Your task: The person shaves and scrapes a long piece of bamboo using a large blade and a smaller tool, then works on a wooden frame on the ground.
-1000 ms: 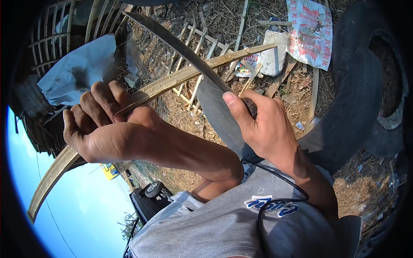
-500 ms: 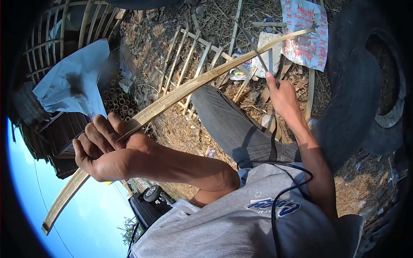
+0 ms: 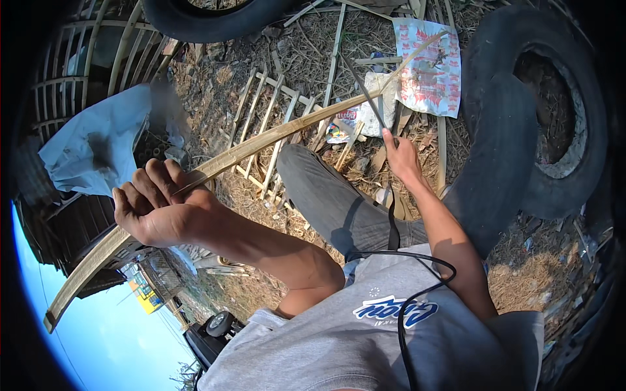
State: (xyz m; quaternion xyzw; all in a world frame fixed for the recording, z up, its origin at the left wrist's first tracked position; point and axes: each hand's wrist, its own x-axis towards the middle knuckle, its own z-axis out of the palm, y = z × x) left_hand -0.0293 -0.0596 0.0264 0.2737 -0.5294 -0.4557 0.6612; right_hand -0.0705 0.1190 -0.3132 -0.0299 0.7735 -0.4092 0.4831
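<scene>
My left hand (image 3: 160, 205) is closed in a fist around a long, flat bamboo strip (image 3: 280, 133) that slants across the view, its near end sticking out at lower left. Toward the far end, a knife (image 3: 365, 91) with a long dark blade crosses the strip and appears to touch it. Its handle is in my closed right hand (image 3: 401, 156), above my bent legs. Past the blade the strip looks narrower and bends upward over a printed sheet. Whether the blade is cutting into the bamboo cannot be made out.
A bamboo lattice (image 3: 267, 130) lies beyond my knee. The red-and-white printed sheet (image 3: 427, 78) and a pale block (image 3: 378, 107) are under the strip's far part. Old tires stand at right (image 3: 561, 169) and top (image 3: 215, 26). A black cable (image 3: 401, 313) hangs across my shirt.
The whole view has shifted, bringing more of the top tire into sight. Beyond the blade, the strip now bends upward and looks thinner than before. Both hands keep their grips.
</scene>
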